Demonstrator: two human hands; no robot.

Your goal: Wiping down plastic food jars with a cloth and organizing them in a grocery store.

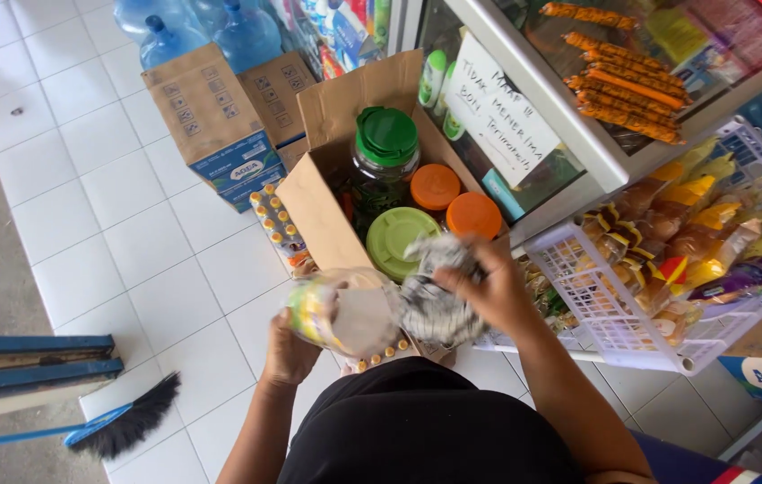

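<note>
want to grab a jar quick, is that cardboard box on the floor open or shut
Open. The cardboard box has its flaps standing up, and the jar lids inside show from above.

- Black top (426, 430) over the torso, plain and dark, with no print or pattern showing.
- Bare forearms on both sides; no sleeve reaching down to either wrist.
- Left hand (290, 351) bare: no glove, ring or watch to be seen.
- Right hand (487, 289) bare as well, wrist free of any band.
- Dark blue cloth (677, 462) at the lower right, edged with red and white stripes.
</note>
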